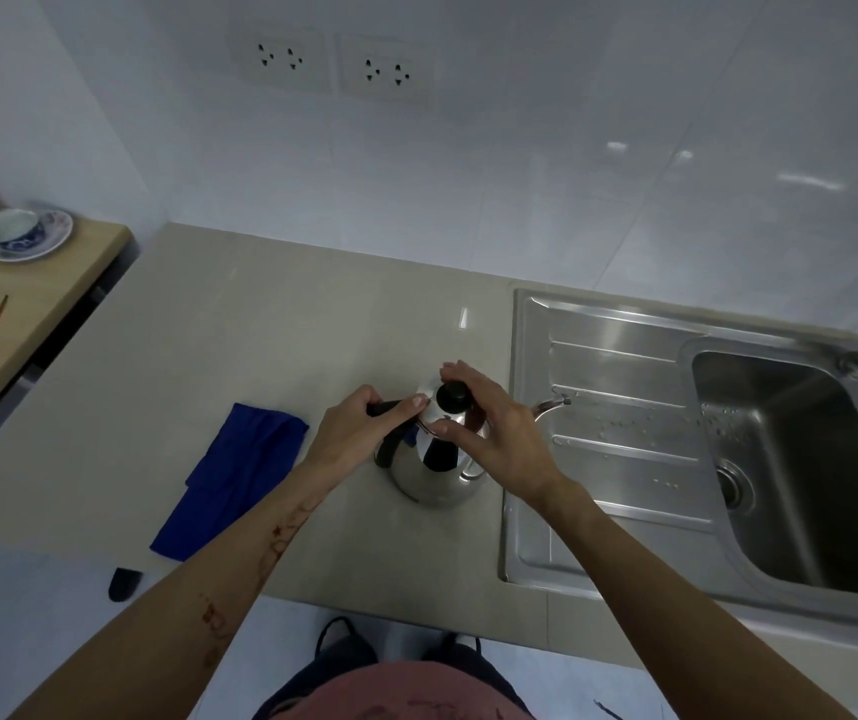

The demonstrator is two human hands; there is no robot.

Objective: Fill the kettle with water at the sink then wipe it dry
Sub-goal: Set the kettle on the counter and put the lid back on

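Beige bench (260, 356), centre frame: kettle (434, 459) upright just left of sink (624, 459), spout toward basin. Left hand (359, 433) fingers clamped on handle to steady. Right hand (489, 423) fingers curled around lid knob (451, 396), likely lid removal before filling. Blue cloth (229, 475) lies left, ready for wiping.

Steel kettle (429, 467) upright on counter, beside sink (624, 324).
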